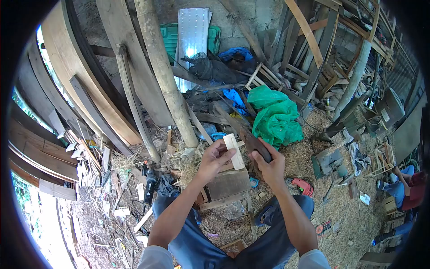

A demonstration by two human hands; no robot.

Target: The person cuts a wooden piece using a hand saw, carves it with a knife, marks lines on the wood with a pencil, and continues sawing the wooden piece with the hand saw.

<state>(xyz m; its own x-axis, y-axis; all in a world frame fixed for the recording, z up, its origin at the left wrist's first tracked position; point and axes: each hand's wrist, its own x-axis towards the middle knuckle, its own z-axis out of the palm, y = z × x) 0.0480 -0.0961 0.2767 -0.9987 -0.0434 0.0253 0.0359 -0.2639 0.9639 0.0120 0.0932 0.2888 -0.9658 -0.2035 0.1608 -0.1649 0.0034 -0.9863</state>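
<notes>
My left hand (216,160) is closed around a small pale wooden piece (234,153), flat and squared, held upright between thumb and fingers. In my right hand (270,167) is a long dark-brown tool with a thick rounded handle (259,149). Its narrower end points up and away to the left; whether that part is a blade I cannot tell. The tool's middle is close beside the pale piece; whether they touch is unclear. Below both hands, between my knees, stands a wooden block (229,186).
A green plastic sheet (274,117) lies just beyond my right hand. A black power tool (150,186) is at left, a red one (303,186) at right. Boards (85,67) and a pole (163,71) stand at left. Another person (405,188) sits at far right.
</notes>
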